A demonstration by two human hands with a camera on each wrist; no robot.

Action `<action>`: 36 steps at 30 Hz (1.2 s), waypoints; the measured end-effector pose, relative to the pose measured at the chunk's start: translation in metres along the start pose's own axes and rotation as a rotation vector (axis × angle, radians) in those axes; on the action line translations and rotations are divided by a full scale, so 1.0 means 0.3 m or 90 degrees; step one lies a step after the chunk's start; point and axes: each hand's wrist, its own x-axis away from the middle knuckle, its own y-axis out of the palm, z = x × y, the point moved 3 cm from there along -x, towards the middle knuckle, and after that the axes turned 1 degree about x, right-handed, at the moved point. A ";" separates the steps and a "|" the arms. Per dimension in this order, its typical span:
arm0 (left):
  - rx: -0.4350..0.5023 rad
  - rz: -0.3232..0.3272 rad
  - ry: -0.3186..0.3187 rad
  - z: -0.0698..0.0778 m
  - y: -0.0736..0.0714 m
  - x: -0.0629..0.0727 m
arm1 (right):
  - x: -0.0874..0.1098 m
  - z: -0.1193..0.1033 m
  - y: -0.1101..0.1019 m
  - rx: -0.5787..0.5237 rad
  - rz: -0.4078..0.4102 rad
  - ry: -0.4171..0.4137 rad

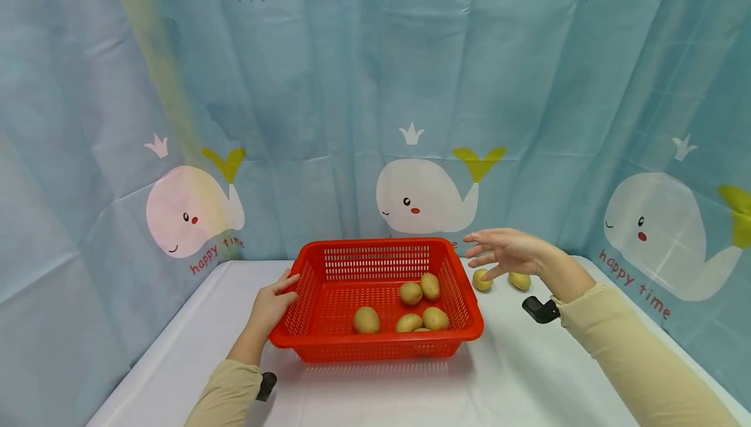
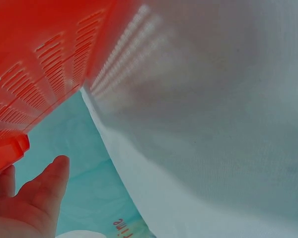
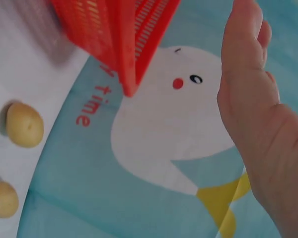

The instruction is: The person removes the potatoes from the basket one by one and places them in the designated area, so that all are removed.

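Observation:
A red plastic basket [image 1: 378,339] with slotted walls stands on the table, several potatoes [image 1: 366,320] lying inside toward its right and front. My left hand [image 1: 271,303] grips the basket's left rim; in the left wrist view, fingers [image 2: 44,191] show close under the rim and beside it. Beyond the basket's right rim, my right hand [image 1: 509,254] is raised with fingers spread and nothing in it. Two more potatoes lie on the table near it: one potato [image 1: 482,279] partly behind its thumb, another potato [image 1: 519,281] farther right. The right wrist view shows this hand [image 3: 251,84] against the curtain.
A white cloth covers the table [image 1: 528,375]. Right behind its back edge hangs a blue curtain [image 1: 328,120] printed with whales, which also closes in the left and right sides. Each wrist wears a black strap device [image 1: 540,309].

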 end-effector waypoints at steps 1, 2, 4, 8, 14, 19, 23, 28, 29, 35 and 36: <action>0.001 0.000 0.000 0.001 0.001 0.000 | -0.005 -0.003 0.007 0.004 -0.010 0.000; 0.001 0.001 -0.001 0.001 0.001 -0.001 | -0.011 -0.006 0.016 0.004 -0.018 0.003; 0.001 0.001 -0.001 0.002 0.002 0.000 | -0.024 -0.011 0.029 0.006 -0.033 0.006; -0.001 -0.001 0.000 0.003 0.001 -0.001 | -0.059 -0.016 0.050 0.007 -0.049 0.019; -0.005 0.001 0.008 0.006 -0.001 0.000 | -0.123 -0.026 0.088 0.037 -0.089 0.033; 0.002 0.005 0.013 0.005 0.000 0.002 | -0.172 -0.044 0.126 0.090 -0.150 0.031; 0.006 0.003 0.011 0.003 0.003 0.001 | -0.211 -0.057 0.159 0.133 -0.182 0.033; 0.003 0.002 0.007 0.002 0.000 0.000 | -0.260 -0.054 0.198 0.169 -0.217 0.056; 0.003 0.002 0.007 0.001 0.000 0.000 | -0.268 -0.052 0.205 0.171 -0.228 0.060; 0.006 0.003 0.007 0.002 0.001 0.001 | -0.316 -0.033 0.250 0.179 -0.276 0.077; 0.006 0.003 0.007 0.002 0.001 0.001 | -0.324 -0.030 0.258 0.178 -0.279 0.080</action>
